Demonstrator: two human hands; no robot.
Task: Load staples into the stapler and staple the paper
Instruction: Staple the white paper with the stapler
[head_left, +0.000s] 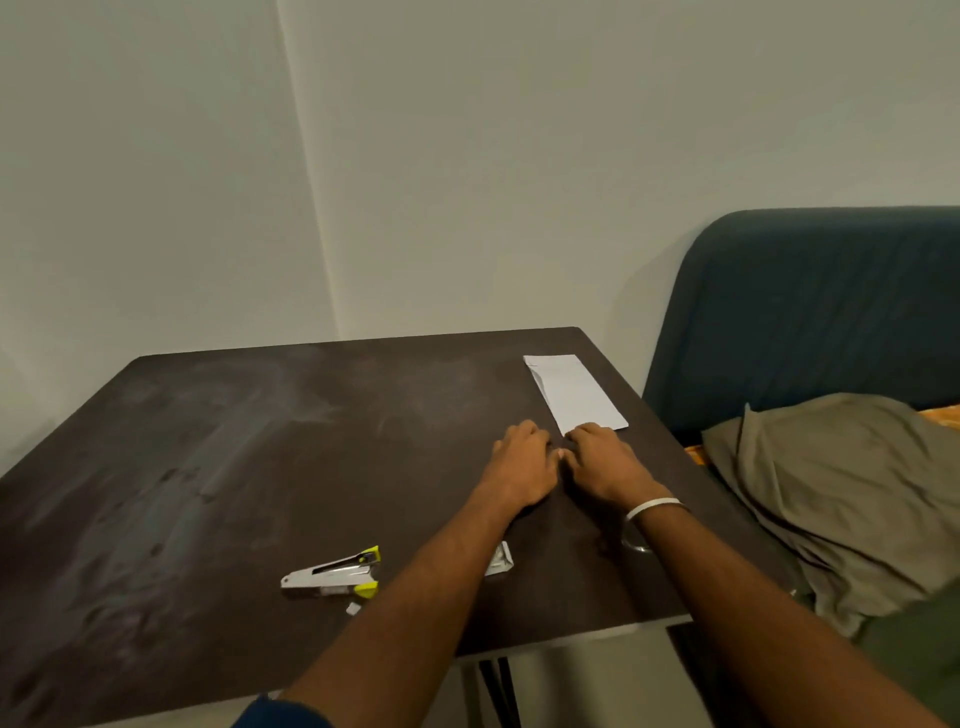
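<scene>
Head view: left hand (522, 465), right hand (605, 462) side by side, grip unclear; stapler (332, 574) near; paper (574, 392) beyond.

dim, soft focus (wide-angle warp at edges)

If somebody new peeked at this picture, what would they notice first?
Probably the two hands, left hand and right hand, close together on the dark table, fingers curled; what they hold, if anything, can't be seen. Just beyond the right hand lies folded white paper. Nearer, left of the arms, lies a silver stapler with yellow tips, popped open.
</scene>
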